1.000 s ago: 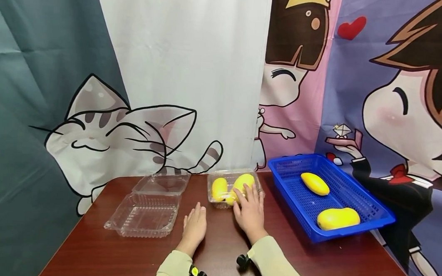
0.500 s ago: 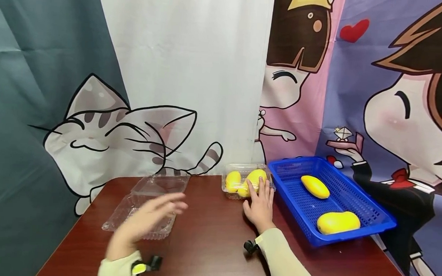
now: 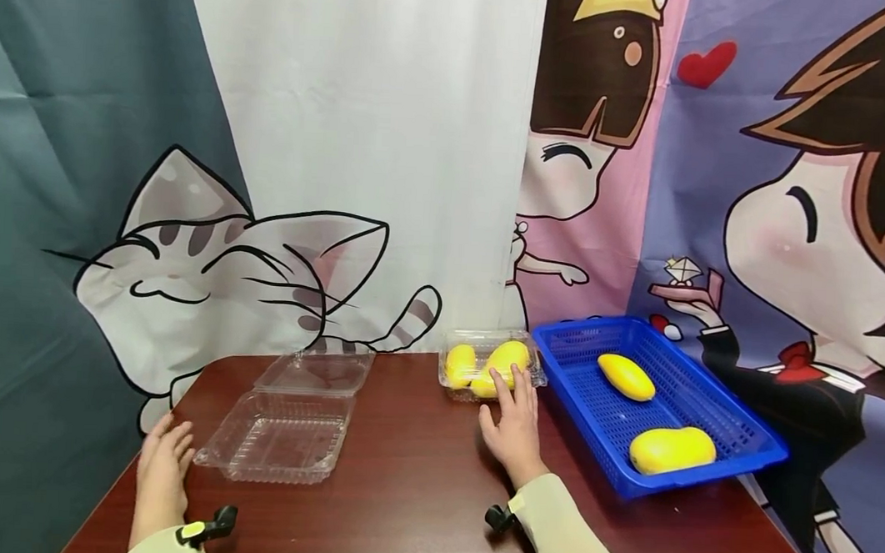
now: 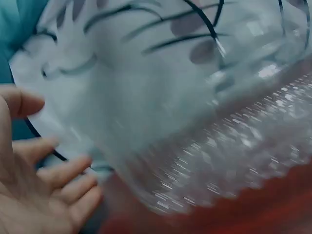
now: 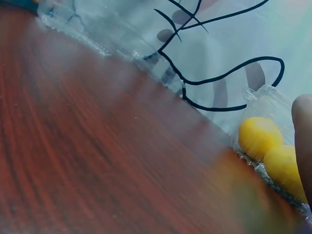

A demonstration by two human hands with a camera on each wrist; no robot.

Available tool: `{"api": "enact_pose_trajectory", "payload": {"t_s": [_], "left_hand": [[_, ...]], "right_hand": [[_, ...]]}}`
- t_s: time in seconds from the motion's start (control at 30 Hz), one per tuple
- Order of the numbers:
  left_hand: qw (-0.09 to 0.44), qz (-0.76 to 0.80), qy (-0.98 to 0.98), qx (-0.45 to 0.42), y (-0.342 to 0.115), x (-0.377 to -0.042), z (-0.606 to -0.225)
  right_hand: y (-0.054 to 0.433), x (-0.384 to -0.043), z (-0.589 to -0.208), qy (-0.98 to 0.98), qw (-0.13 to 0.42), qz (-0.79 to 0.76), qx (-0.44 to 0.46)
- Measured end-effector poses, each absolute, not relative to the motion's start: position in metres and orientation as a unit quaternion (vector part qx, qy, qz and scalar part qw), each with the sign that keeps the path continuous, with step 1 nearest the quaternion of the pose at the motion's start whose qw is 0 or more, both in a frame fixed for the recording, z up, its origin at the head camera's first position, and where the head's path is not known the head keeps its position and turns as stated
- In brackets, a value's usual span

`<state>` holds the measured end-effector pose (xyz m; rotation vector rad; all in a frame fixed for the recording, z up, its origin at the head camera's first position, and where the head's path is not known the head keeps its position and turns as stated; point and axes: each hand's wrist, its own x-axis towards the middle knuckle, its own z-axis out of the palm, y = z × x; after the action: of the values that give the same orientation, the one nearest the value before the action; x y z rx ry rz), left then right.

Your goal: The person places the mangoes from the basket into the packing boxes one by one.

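Fruit container [image 3: 486, 337] left of basket [image 3: 625, 420]

1. Backdrop [image 3: 384, 98]: hanging at the far side, creased.
2. Cat [image 3: 171, 304]: printed on its left (smiling, eyes closed).
3. Heart [image 3: 707, 65]: red, printed at right between two figures [image 3: 796, 262].
4. Table [image 3: 401, 500]: reddish brown, near.

Four yellow fruits [image 3: 672, 451], two containers [image 3: 283, 450], one basket [image 3: 706, 476]

Open box [image 3: 282, 472]: ribbed plastic, glossy; bskt [image 3: 702, 474]: plastic; tbl [image 3: 394, 474]: wood-look, semi-gloss; backdrop [image 3: 383, 123]: cloth.
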<state>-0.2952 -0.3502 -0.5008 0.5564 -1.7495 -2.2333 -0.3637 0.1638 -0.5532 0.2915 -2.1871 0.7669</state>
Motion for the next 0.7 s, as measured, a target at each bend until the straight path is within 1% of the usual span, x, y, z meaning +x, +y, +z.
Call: {"api": "enact_pose_trajectory", "payload": {"t_s": [0.1,0.2,0.27,0.33,0.4,0.5,0.7], "left_hand": [[0.038,-0.829,-0.556,0.043,-0.353,-0.300,-0.523],[-0.044,-0.824,-0.550,-0.127,-0.350,-0.306,-0.535],[-0.078,-0.812,-0.537,-0.213,-0.347,-0.308,-0.539],[-0.105,-0.800,-0.525,-0.271,-0.343,-0.310,-0.542],[-0.122,-0.797,-0.513,-0.293,-0.339,-0.312,-0.543],[-0.138,-0.795,-0.509,-0.300,-0.331,-0.312,-0.543],[-0.163,-0.788,-0.533,-0.263,-0.312,-0.308,-0.541]], "right_hand": [[0.162,-0.362,-0.553,-0.856,0.402,0.299,0.129],[0.160,-0.359,-0.551,-0.848,0.406,0.306,0.152],[0.156,-0.357,-0.549,-0.844,0.400,0.314,0.168],[0.152,-0.354,-0.549,-0.845,0.387,0.320,0.184],[0.149,-0.352,-0.549,-0.850,0.369,0.322,0.195],[0.145,-0.347,-0.550,-0.860,0.334,0.320,0.216],[0.141,-0.339,-0.551,-0.884,0.255,0.298,0.256]]}}
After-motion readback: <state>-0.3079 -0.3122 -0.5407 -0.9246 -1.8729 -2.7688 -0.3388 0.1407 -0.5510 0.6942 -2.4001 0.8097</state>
